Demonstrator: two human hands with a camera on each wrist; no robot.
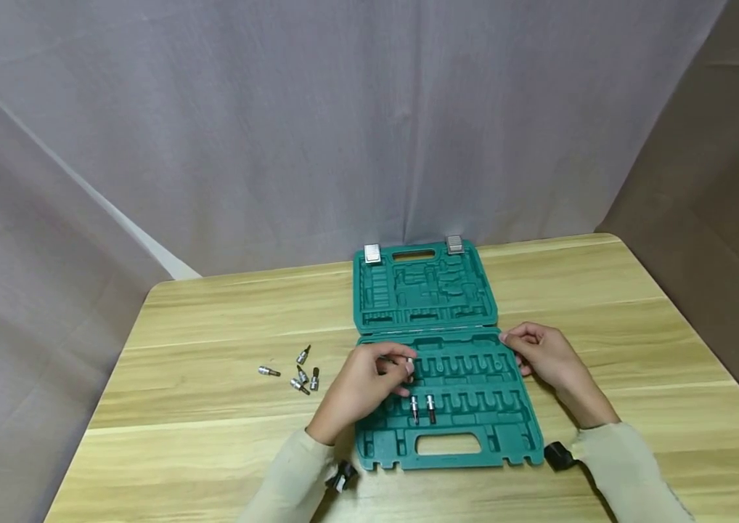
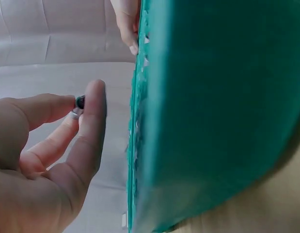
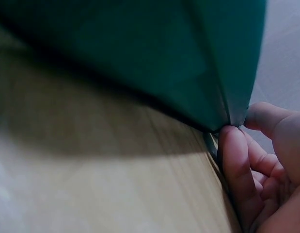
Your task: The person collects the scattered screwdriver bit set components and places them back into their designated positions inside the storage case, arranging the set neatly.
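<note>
Your left hand (image 1: 369,381) pinches a small socket bit (image 1: 409,365) between thumb and fingertips, just above the slotted tray of the open green tool case (image 1: 467,421). Your right hand (image 1: 542,356) grips the case's right edge, fingers curled. Hold the case steady and line the bit up with an empty slot beside the two seated bits (image 1: 422,408). Five loose bits (image 1: 297,373) lie on the wooden table (image 1: 637,327), left of the case.

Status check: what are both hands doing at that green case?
Left hand pinches a bit. Right hand grips the green case edge. Two bits seated; nothing blocking.
</note>
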